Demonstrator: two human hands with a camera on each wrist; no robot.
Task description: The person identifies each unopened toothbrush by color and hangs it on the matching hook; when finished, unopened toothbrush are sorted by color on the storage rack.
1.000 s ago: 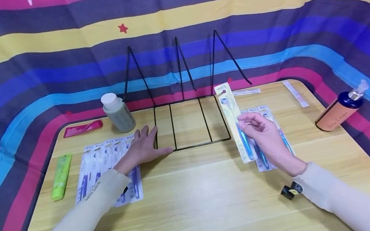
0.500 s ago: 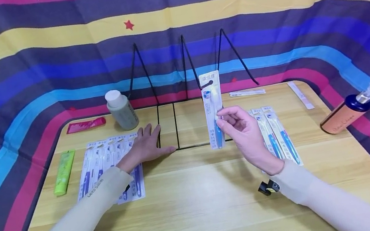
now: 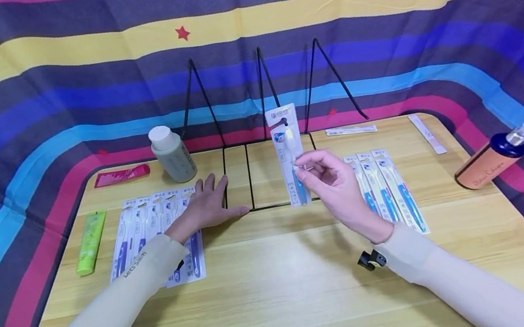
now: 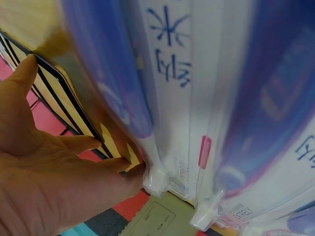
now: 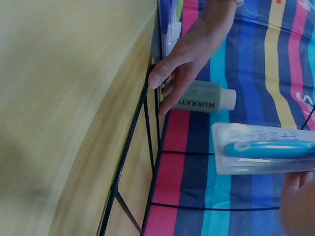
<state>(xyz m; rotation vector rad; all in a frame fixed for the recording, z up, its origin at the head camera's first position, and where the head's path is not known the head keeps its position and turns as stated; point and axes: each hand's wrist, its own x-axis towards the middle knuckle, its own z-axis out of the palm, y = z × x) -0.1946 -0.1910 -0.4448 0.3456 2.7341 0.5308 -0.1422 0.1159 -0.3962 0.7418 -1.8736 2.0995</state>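
My right hand (image 3: 330,190) pinches the edge of a blue toothbrush in a clear-fronted pack (image 3: 289,173), held upright before the black wire rack (image 3: 250,177). A dark hook tip shows at the hole near the pack's top; whether it passes fully through I cannot tell. In the right wrist view the toothbrush pack (image 5: 266,150) stands off the table. My left hand (image 3: 206,203) lies with spread fingers on the left front corner of the rack's base. Beside it are packaged purple toothbrushes (image 3: 163,225), seen close up in the left wrist view.
Several blue toothbrush packs (image 3: 384,190) lie right of the rack. A grey bottle (image 3: 175,157), red tube (image 3: 121,176) and green tube (image 3: 91,243) are at left. An orange pump bottle (image 3: 486,165) and narrow white packets (image 3: 426,133) are at right. A striped cloth (image 3: 377,48) hangs behind.
My right hand has carried the toothbrush pack left from above the blue packs to the rack's middle hook, turning it more upright. My left hand has stayed on the rack base.
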